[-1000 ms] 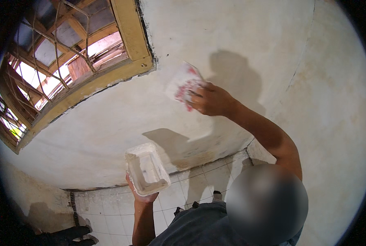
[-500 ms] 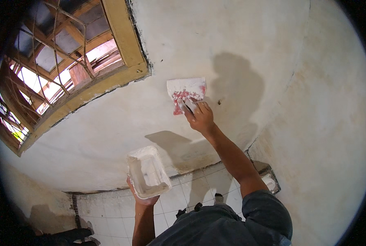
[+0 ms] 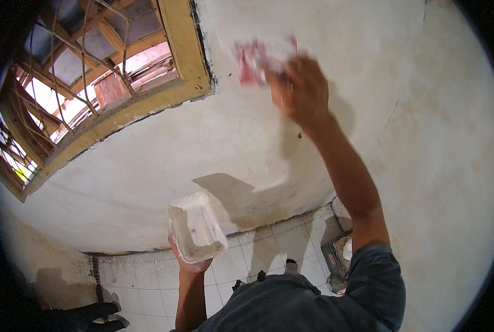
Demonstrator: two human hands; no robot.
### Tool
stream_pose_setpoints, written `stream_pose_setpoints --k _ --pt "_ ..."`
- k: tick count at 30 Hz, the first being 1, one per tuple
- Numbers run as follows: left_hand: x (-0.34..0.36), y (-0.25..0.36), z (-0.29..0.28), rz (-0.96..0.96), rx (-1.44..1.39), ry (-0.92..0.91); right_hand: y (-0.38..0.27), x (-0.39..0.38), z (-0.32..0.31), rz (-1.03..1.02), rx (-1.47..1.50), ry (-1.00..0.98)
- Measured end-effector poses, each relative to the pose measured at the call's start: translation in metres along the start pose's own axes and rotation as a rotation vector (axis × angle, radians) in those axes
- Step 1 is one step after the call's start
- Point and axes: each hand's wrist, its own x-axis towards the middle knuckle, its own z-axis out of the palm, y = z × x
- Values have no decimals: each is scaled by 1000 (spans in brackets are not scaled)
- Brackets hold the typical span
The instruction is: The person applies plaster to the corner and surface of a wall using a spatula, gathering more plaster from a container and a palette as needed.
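Note:
In my right hand, raised against the pale wall just right of the window frame, is a red scraper smeared with white; both are blurred, and the blade appears to be on or very close to the wall. My left hand grips a rectangular white plastic container from beneath and its left side, low in front of me. White paste coats its inner walls, and its opening faces up.
A yellow-framed window with a metal grille fills the upper left. Below the wall is white tiled floor, with a cluttered dark tray in the right corner beside my arm. Another person's dark-clad legs show at bottom left. Walls close in on both sides.
My right hand and scraper moved down between the first two frames, then swept up toward the window's corner. My left hand and the container have barely moved.

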Motion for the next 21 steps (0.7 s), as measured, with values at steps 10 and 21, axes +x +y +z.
stream_pose_setpoints --k 10,21 --pt "-1 -5 1 -19 -110 60 -49 -106 30 -136 88 -298" --pt "-19 13 -11 -188 -523 154 -35 -200 -15 690 -188 -176"
